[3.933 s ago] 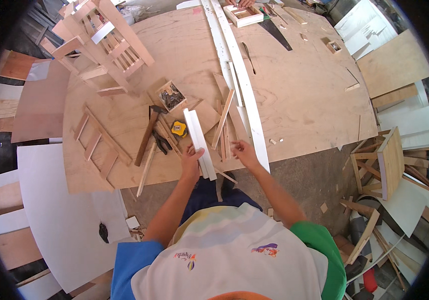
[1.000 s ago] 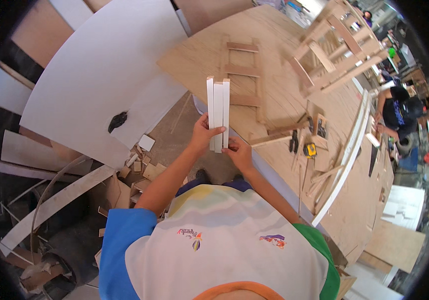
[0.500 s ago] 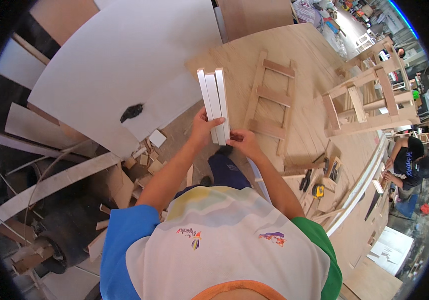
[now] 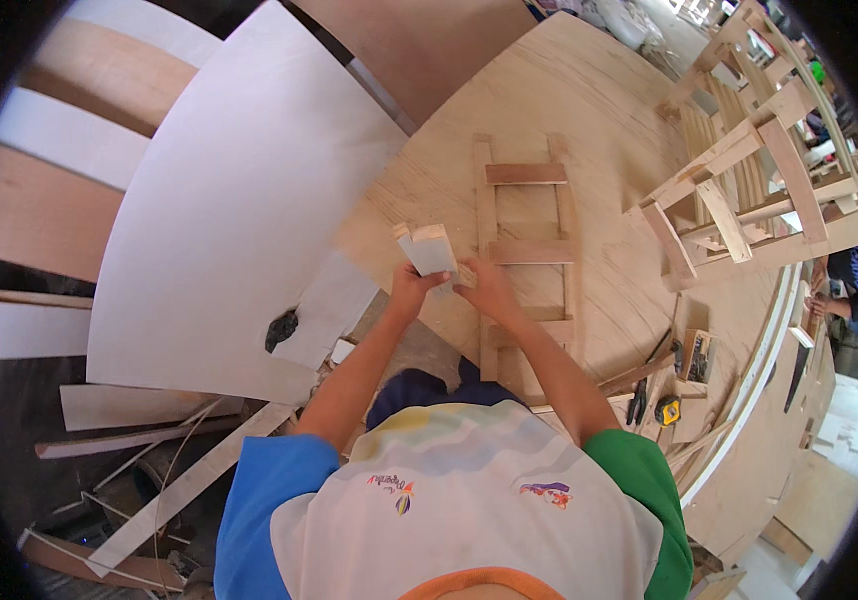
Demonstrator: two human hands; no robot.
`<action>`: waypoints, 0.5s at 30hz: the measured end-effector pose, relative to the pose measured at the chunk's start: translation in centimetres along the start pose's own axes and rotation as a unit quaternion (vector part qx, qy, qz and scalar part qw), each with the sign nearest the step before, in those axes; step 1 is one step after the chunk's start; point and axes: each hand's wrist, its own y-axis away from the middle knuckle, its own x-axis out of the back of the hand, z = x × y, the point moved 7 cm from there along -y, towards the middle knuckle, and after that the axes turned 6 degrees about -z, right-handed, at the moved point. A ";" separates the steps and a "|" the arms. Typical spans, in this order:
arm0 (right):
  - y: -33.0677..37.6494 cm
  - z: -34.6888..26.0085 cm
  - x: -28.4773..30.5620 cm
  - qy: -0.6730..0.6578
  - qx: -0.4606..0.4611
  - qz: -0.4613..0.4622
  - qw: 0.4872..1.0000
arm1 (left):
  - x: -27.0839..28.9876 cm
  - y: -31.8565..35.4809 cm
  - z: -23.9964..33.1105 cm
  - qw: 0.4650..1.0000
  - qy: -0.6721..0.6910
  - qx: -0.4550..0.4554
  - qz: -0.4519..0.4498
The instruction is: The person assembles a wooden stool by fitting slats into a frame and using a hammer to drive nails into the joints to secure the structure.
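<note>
In front of my body, my left hand (image 4: 415, 288) is closed around a small bundle of white-faced wooden strips (image 4: 433, 250), its thumb lying across them. Their pale bare-wood ends point away from me and up. My right hand (image 4: 490, 291) is at the right side of the bundle, fingertips pinching its edge near the lower end. Beyond and to the right, a ladder-like wooden frame (image 4: 529, 252) with several crosspieces lies flat on a large plywood sheet (image 4: 619, 130).
A white panel (image 4: 219, 200) with a black scrap (image 4: 281, 330) lies left. At right stand an assembled wooden frame (image 4: 732, 210), pliers (image 4: 637, 402), a yellow tape measure (image 4: 668, 409) and a curved white strip (image 4: 749, 390). A co-worker's hand (image 4: 826, 305) shows at far right.
The strips have tipped from standing long in view to being seen more end-on, still in my hands. My view and body have turned, bringing the plywood sheet closer under my hands.
</note>
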 end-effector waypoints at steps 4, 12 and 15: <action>-3.8 -2.9 4.2 -0.157 0.051 0.030 0.986 | 0.6 -4.6 -0.1 0.999 -0.015 0.011 -0.043; -7.1 -3.2 3.4 -0.142 -0.057 -0.018 0.988 | 1.5 -9.6 -1.8 0.973 -0.123 -0.028 -0.191; -6.6 -2.0 1.6 -0.143 -0.067 -0.040 0.987 | 1.7 -9.5 -2.9 0.952 -0.194 -0.029 -0.236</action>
